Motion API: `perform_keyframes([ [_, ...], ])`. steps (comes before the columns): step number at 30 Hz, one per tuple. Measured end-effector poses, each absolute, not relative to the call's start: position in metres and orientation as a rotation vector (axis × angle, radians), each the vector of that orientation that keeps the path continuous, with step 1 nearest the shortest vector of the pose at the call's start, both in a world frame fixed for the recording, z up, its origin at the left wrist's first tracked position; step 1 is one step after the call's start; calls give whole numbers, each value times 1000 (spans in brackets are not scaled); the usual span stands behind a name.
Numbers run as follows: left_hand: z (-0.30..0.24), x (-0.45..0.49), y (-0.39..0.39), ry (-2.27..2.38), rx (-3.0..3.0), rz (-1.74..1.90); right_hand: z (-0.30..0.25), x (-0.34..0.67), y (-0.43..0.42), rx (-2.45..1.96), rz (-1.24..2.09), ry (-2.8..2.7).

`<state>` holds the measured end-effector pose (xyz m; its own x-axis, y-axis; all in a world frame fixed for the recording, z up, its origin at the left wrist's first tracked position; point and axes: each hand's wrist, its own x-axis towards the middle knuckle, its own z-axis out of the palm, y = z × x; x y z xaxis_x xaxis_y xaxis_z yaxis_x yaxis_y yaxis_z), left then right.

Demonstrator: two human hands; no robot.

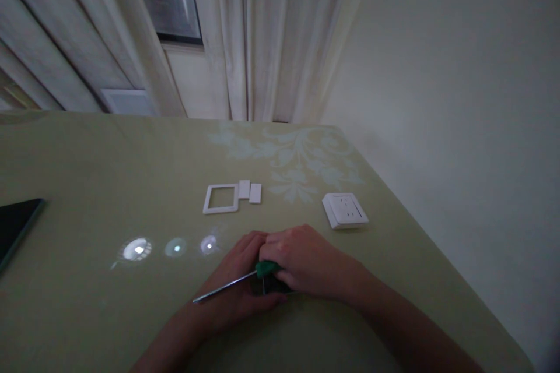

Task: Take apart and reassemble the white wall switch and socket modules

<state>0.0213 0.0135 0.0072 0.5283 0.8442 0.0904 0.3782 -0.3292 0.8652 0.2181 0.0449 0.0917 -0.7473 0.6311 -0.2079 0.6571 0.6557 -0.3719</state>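
Note:
My right hand [301,259] is closed around the green handle of a screwdriver [225,290]. The metal shaft points left and lies across the back of my left hand [238,282]. Curved on the table, my left hand meets the right one at the fingertips and grips something mostly hidden. Between my palms a dark piece with a thin pale edge [263,285] shows, too covered to name. Beyond my hands lie a white square switch frame [221,211] and two small white rectangular covers [244,189]. A white wall socket [346,211] rests to the right.
The pale green table [109,186] has a leaf pattern and reflects several lights. A dark flat object [17,221] lies at its left edge. A white wall [459,128] runs along the right side, and curtains [266,35] hang behind the far edge.

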Motion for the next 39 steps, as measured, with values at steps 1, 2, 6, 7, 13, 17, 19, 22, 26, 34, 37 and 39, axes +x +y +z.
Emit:
perform_keyframes([
  [1,8,21,13,1001,1927,700,92,218,45,1110,-669,2788],
  [2,8,21,13,1000,1930,706,92,217,45,1126,-671,2775],
  [6,10,22,12,990,1925,704,88,218,46,1151,-672,2776],
  [7,10,22,13,994,1924,700,86,218,46,1159,-667,2776],
  [13,6,22,13,1011,1916,695,81,221,47,1154,-695,2800],
  [17,7,22,15,1025,1892,668,80,224,49,1107,-741,2819],
  [19,10,23,15,1023,1888,661,79,225,49,1098,-748,2820],
  [22,13,23,14,1025,1892,676,76,224,50,1105,-763,2834],
  [26,11,22,13,1013,1928,694,82,225,53,1101,-922,2912],
  [34,2,21,15,1018,1959,724,140,265,49,1428,-903,3247],
  [37,3,20,15,1031,1937,705,155,278,42,1742,-642,3393],
  [39,4,19,14,1039,1929,702,159,280,37,1966,-466,3513],
])
